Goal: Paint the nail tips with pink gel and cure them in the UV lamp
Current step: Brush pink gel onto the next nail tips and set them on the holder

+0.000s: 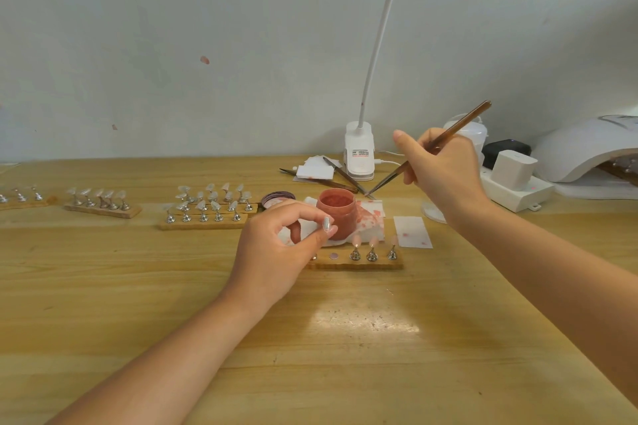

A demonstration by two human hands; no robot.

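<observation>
My left hand [276,248] pinches a small nail tip [326,223] on its metal stand, just left of the open jar of pink gel [336,212]. My right hand [438,171] grips a brown-handled brush [448,133] whose tip [369,195] points down at the stained tissue behind the jar. In front of the jar lies a wooden holder [355,264] with three pink-painted tips [373,247] on stands. The white UV lamp [587,152] stands at the far right.
Wooden holders with several unpainted tips [207,207] [102,202] line the left of the table. The jar's lid [278,198], tweezers [341,176], white pads [316,169], a clip lamp [359,155], a power strip [518,190] and a paper slip [412,231] surround the jar.
</observation>
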